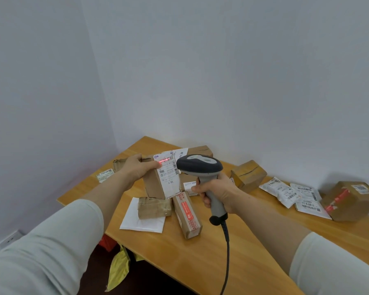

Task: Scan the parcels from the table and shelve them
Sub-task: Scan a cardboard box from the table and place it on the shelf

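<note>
The box [156, 184] is held up over the far left part of the desk [200, 262], with its label [168, 175] facing the scanner [200, 165]. The left hand [136, 168] grips the box by its upper left corner. Its thumb [152, 165] presses on the label's edge, and the other fingers are hidden behind the box. A red line [164, 160] lies across the label's top barcode.

The right hand [217, 192] has its fingers curled round the scanner's handle. The scanner's head is just right of the box and covers part of the parcels behind it. Its cable [226, 252] hangs over the near edge.

Below the held box a taped box [155, 207] rests on a white mailer [141, 220], and a long box [186, 216] lies touching it on the right. A far box [199, 150] sits near the far corner. Along the far edge to the right are a split box [248, 175], white bags [281, 191] and, by the right edge, a big box [352, 201]. A small packet [104, 175] lies at the left edge. A yellow bag [118, 267] shows under the desk.
</note>
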`<move>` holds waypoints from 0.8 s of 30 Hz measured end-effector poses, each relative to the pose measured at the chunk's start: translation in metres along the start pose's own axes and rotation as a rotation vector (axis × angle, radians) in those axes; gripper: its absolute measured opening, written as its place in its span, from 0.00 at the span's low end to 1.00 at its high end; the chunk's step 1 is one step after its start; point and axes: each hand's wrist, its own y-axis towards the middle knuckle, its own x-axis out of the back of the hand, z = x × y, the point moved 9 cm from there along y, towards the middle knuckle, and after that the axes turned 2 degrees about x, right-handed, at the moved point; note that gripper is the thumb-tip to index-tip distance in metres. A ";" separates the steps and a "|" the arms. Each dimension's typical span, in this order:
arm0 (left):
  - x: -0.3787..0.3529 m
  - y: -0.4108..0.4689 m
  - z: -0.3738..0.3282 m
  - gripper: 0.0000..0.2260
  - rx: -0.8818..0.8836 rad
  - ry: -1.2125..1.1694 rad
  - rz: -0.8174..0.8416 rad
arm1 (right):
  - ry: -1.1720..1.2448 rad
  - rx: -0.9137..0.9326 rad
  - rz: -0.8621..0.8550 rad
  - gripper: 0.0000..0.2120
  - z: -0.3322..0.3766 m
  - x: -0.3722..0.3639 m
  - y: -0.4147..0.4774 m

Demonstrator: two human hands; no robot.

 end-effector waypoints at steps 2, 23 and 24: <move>0.001 0.000 0.000 0.22 0.003 -0.006 -0.002 | -0.010 -0.002 0.000 0.06 -0.001 -0.001 0.000; 0.026 0.004 0.019 0.46 0.046 -0.071 0.021 | 0.030 -0.049 -0.030 0.06 -0.003 -0.015 -0.001; 0.027 0.002 0.020 0.45 0.052 -0.077 0.028 | 0.052 -0.045 -0.036 0.06 -0.005 -0.017 -0.001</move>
